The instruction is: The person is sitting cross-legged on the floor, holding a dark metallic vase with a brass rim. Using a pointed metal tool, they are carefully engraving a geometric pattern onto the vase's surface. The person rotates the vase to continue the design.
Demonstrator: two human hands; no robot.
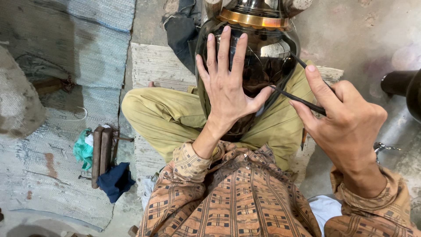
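Observation:
A large glossy black vase (263,61) with a brass band near its neck lies in my lap, over my crossed legs in olive trousers. My left hand (228,87) rests flat on the vase's belly with the fingers spread, steadying it. My right hand (346,127) grips a thin black pointed tool (298,100), whose tip touches the vase's surface right beside my left thumb. A second dark thin rod runs from behind my right index finger toward the vase.
Woven grey mats (66,52) cover the floor at left. A wooden block tool (101,153) lies there with a teal rag (82,149) and a dark blue cloth (115,181). Another black vessel (405,90) stands at the right edge, a metal clip (382,148) below it.

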